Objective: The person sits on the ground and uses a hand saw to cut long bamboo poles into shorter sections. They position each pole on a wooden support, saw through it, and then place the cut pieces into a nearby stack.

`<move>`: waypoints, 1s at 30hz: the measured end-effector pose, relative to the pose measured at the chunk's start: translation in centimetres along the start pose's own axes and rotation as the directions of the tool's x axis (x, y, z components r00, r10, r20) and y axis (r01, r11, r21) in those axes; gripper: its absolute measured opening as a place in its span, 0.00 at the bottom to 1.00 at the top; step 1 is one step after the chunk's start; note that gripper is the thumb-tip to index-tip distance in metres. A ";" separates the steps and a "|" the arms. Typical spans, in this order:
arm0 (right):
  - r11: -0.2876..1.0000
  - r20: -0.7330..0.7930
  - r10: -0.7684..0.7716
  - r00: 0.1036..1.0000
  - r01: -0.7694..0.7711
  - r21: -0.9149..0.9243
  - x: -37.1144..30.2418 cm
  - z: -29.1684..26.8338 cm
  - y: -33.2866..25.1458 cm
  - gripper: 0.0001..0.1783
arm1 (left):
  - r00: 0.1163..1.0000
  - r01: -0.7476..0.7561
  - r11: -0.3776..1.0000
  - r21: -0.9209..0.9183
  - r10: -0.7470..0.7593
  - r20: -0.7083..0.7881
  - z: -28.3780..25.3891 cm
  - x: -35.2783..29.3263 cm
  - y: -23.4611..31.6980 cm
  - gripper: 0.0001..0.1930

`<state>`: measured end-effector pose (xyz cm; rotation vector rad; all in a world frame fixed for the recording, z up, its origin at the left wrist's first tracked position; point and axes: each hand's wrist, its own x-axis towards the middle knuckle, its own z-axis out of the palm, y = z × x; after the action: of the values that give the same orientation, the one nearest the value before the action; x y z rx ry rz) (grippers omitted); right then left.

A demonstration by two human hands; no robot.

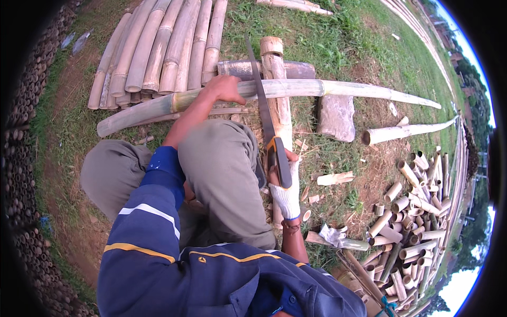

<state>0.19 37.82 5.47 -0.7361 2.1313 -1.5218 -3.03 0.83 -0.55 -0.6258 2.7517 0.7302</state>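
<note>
A long bamboo pole (293, 88) lies crosswise in front of my knees. My bare left hand (224, 89) is closed over it from above, just left of the saw blade. In a white knitted glove, my right hand (288, 185) grips the black and orange handle of a handsaw (266, 113). The saw's blade points away from me and crosses the pole; whether its teeth have cut in, I cannot tell. Under the pole, a thick bamboo piece (273, 66) runs lengthwise, with a darker log (301, 70) lying across behind the pole.
Several bamboo poles (174, 47) are stacked at the far left. A grey stone block (337, 117) sits under the pole's right part, near another bamboo pole (391, 134). Short cut bamboo pieces (412, 211) form a heap at right. Bamboo chips (335, 178) lie on the grass.
</note>
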 end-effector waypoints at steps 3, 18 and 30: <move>0.991 -0.087 -0.127 0.988 0.131 0.038 8.3 1.9 -0.1 0.31 | 0.998 -0.013 0.998 0.063 0.017 -0.062 -1.9 0.8 2.4 0.47; 0.997 0.045 -0.070 0.997 0.071 -0.011 -3.8 -1.6 -0.5 0.34 | 0.999 0.042 0.999 -0.002 -0.042 0.022 -1.9 0.5 1.7 0.49; 0.998 0.100 0.013 0.995 -0.019 0.062 -7.1 -2.7 -1.8 0.37 | 0.998 -0.065 0.995 -0.069 0.065 -0.008 -1.9 1.3 -0.7 0.40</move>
<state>4.31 43.78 8.19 -0.7550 2.0037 -1.5044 -4.10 -1.14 0.40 -0.5553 2.7739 0.8429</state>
